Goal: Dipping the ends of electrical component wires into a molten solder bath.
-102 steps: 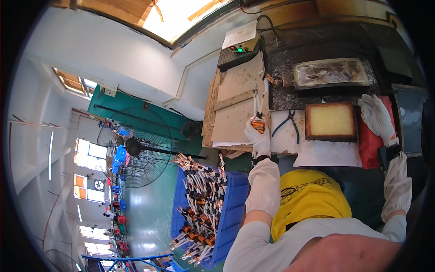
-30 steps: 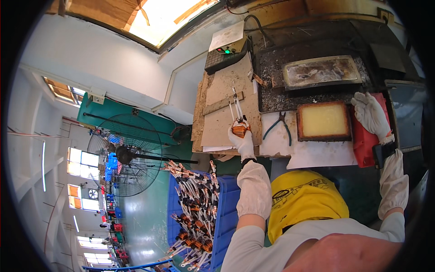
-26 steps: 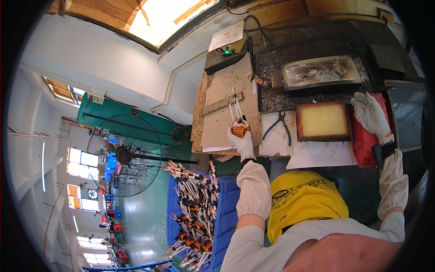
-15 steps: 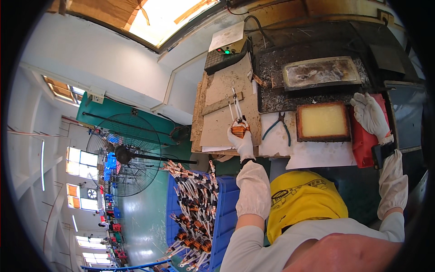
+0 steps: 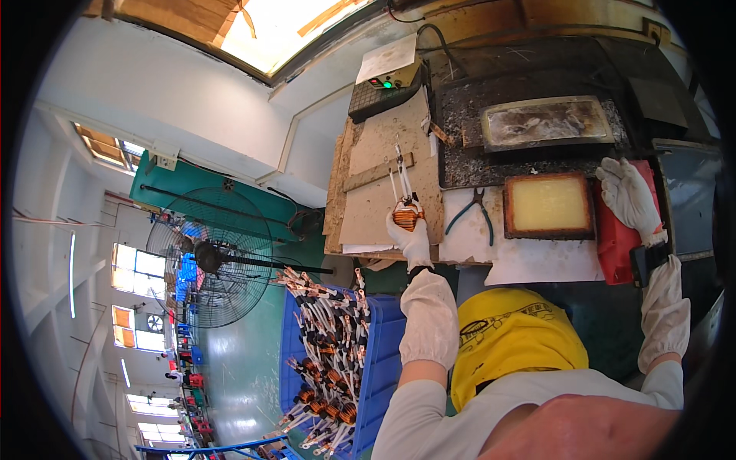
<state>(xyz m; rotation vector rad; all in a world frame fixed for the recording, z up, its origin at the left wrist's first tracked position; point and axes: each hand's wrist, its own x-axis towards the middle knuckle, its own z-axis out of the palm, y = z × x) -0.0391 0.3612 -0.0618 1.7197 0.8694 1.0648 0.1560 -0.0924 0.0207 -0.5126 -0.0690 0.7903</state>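
Observation:
In my gloved left hand (image 5: 414,245) is a copper wire coil (image 5: 407,217), with the fingers closed round its near side. White-sleeved leads (image 5: 405,182) with bare metal ends point away from me, over a brown board (image 5: 377,173) on the worktop's left part. My gloved right hand (image 5: 627,195) lies on a red plastic container (image 5: 615,249) at the right, fingers stretched out and holding nothing. Between the hands are cutting pliers (image 5: 478,199) with blue-green handles and a shallow brown-rimmed tray (image 5: 509,218) with a pale yellow filling.
Behind the yellow tray stands a rectangular metal pot (image 5: 552,144) with a dull, crusted surface. A control box (image 5: 395,80) with a green light sits at the back left. Left of me, a blue bin (image 5: 383,337) holds several similar coils, beside a large floor fan (image 5: 211,261).
My head view has shifted very slightly. Both hands keep their places, the left still with the coil.

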